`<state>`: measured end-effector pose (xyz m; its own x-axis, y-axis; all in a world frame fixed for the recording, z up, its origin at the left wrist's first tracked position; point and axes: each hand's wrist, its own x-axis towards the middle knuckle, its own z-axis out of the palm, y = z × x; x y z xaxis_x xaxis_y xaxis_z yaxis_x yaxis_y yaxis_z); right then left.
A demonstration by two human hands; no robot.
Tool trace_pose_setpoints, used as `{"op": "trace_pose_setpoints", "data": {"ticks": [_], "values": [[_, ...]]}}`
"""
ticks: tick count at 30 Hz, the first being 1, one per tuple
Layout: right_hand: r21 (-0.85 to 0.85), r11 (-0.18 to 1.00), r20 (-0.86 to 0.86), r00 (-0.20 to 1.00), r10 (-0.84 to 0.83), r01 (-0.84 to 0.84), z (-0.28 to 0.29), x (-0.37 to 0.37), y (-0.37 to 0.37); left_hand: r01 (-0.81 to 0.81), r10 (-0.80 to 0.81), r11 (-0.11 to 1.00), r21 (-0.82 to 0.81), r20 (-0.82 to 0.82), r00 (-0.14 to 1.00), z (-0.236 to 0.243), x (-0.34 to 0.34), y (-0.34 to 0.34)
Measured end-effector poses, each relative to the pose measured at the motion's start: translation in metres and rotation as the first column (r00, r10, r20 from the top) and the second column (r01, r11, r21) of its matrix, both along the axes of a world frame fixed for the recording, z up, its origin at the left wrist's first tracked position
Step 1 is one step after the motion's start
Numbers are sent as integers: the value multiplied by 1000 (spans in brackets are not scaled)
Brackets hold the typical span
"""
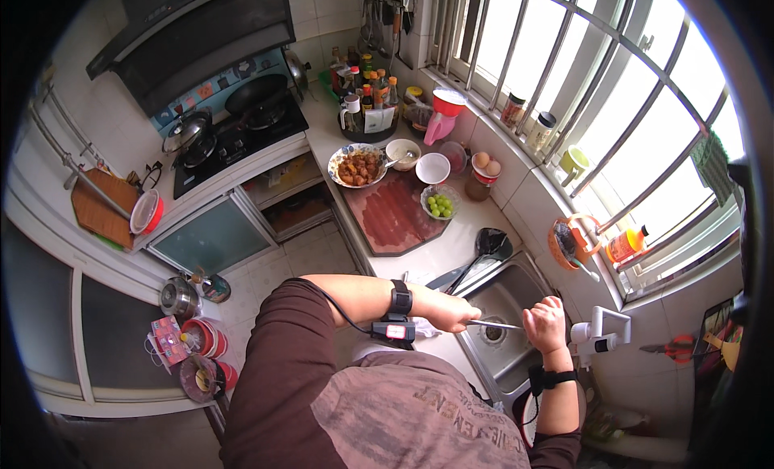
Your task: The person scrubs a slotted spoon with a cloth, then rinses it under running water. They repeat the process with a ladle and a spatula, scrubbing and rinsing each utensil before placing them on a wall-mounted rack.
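My left hand [454,312] grips one end of a thin metal utensil [500,325] held across the steel sink [504,283]; whether it is a knife, I cannot tell. My right hand [545,325] is closed at the utensil's other end, though what its fingers hold is unclear. A crumpled white cloth [429,328] lies by my left wrist. A black-handled utensil [490,242] rests on a dark board behind the sink, and a white faucet fitting [601,330] is to the right of my right hand.
A reddish cutting board [385,219] bears a bowl of grapes [439,201], near a dish of brown food [355,166] and seasoning bottles [367,94]. A stove [238,138] stands back left, red containers [205,340] lower left. A barred window [580,66] runs along the right.
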<state>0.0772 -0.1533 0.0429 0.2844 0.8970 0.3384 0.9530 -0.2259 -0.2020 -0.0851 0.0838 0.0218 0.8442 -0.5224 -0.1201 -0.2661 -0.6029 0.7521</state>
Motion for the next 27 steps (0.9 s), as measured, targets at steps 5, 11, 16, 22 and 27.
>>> {"op": "trace_pose_setpoints", "data": {"ticks": [5, 11, 16, 22, 27], "values": [[-205, 898, -777, 492, -391, 389, -46, 25, -22, 96, -95, 991, 96, -16, 995, -6, 0, 17], [-99, 728, -964, -246, 98, 678, -83, 31, -31, 10, -13, 999, -35, -83, 996, -29, -3, 31], [-69, 641, -768, -451, 454, 764, -110, 29, -17, -69, 64, 993, -96, -51, 997, -57, -4, 30], [-157, 265, -684, -298, 666, 951, -107, 22, 29, -203, 213, 975, -87, 112, 971, -71, 13, 2], [-65, 466, -632, -398, 665, 882, -95, 28, 29, -287, 293, 956, -62, 154, 944, -64, 32, -29]]}}
